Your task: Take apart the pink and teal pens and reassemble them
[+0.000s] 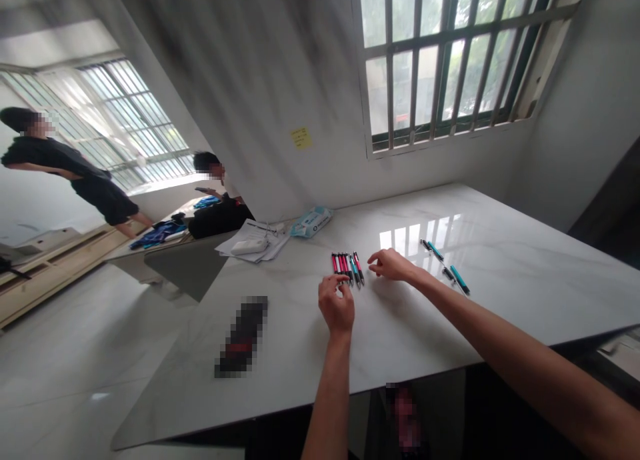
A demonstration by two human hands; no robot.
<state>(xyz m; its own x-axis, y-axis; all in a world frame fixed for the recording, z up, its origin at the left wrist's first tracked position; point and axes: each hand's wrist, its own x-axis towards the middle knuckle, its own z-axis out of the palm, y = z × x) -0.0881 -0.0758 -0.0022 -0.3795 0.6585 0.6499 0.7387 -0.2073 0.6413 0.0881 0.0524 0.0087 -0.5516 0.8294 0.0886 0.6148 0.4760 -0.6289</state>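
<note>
A row of several pens (343, 265), mostly red and white with black ends, lies side by side on the white marbled table (410, 327). A teal pen (355, 268) is among those at the row's right side. My left hand (337, 303) is at the near ends of the row, fingers bent and thumb apart; whether the fingertips touch the pens I cannot tell. Just right of the row, my right hand (393, 265) rests low over the table with loosely bent fingers, nothing visible in them. Farther right lie a teal pen piece (435, 249) and another teal piece (460, 279), beside smaller black-and-clear pieces (449, 273).
Behind the pens lie a blue-white wipes packet (313, 222) and papers (250, 237) with a white object on top. A blurred-out dark object (241, 337) is at the left. Two other people are in the left background, one standing (65, 160), one seated (215, 193).
</note>
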